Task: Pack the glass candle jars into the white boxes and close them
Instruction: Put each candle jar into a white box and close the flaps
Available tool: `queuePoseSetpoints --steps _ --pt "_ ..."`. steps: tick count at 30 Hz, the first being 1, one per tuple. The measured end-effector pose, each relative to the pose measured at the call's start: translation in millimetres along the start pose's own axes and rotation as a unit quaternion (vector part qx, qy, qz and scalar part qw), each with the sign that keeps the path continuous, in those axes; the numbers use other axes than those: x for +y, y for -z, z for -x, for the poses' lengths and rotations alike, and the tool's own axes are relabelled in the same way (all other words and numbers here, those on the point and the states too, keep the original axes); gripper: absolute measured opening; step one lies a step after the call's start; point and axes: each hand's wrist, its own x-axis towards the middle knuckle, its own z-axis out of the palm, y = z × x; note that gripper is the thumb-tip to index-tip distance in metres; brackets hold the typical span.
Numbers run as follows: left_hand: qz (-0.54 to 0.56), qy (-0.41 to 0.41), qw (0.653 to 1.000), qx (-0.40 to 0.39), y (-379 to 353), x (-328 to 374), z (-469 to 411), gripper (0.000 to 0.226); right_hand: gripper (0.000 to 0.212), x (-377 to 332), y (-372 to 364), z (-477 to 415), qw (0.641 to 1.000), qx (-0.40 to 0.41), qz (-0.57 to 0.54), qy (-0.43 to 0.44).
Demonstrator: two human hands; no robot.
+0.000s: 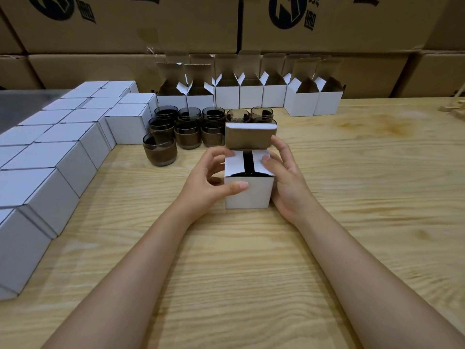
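Note:
A small white box (249,193) stands on the wooden table (352,197) in front of me. Its two side flaps are folded in, with a dark gap between them, and its top lid (250,137) stands upright behind. My left hand (210,182) grips the box's left side, thumb on the front face and fingertips on the left flap. My right hand (286,177) holds the right side, with fingers pressing the right flap and touching the lid. Several dark glass candle jars (187,127) with brown bands stand just behind the box.
Several closed white boxes (57,152) are lined up in rows along the left. A row of open white boxes (251,94) stands at the back. Large brown cartons (327,23) are stacked behind the table. A wooden object (454,108) lies at the far right edge.

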Motion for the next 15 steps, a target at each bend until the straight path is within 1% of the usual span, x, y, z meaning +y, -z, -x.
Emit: queuePoseSetpoints --steps 3,5,8,10,13,14,15 --pt "0.008 0.000 1.000 0.000 0.7 -1.0 -0.7 0.063 0.022 0.4 -1.8 1.3 1.000 -0.013 -0.011 -0.004" --pt "0.009 -0.001 1.000 0.003 0.8 -1.6 -1.2 0.059 0.019 -0.5 -1.0 1.8 0.999 -0.023 -0.023 -0.007" --pt "0.010 0.001 1.000 0.007 0.8 -1.6 -1.6 0.053 0.028 -2.3 2.4 3.0 0.998 -0.045 -0.053 -0.008" --pt "0.012 0.000 1.000 0.007 0.6 -1.7 -1.5 0.053 0.030 -1.8 2.6 4.8 0.997 -0.057 -0.043 0.005" --pt "0.016 -0.012 1.000 0.014 0.0 -1.1 -0.4 0.056 0.068 -1.3 -0.7 5.7 0.999 -0.053 -0.004 0.007" --pt "0.016 -0.015 1.000 0.020 -0.3 -0.9 0.0 0.056 0.070 -1.0 -1.0 5.7 0.999 -0.047 0.007 0.010" --pt "0.016 -0.017 0.999 0.027 -0.7 -0.9 0.0 0.057 0.062 -0.6 -0.5 5.4 0.999 -0.042 0.013 0.015"
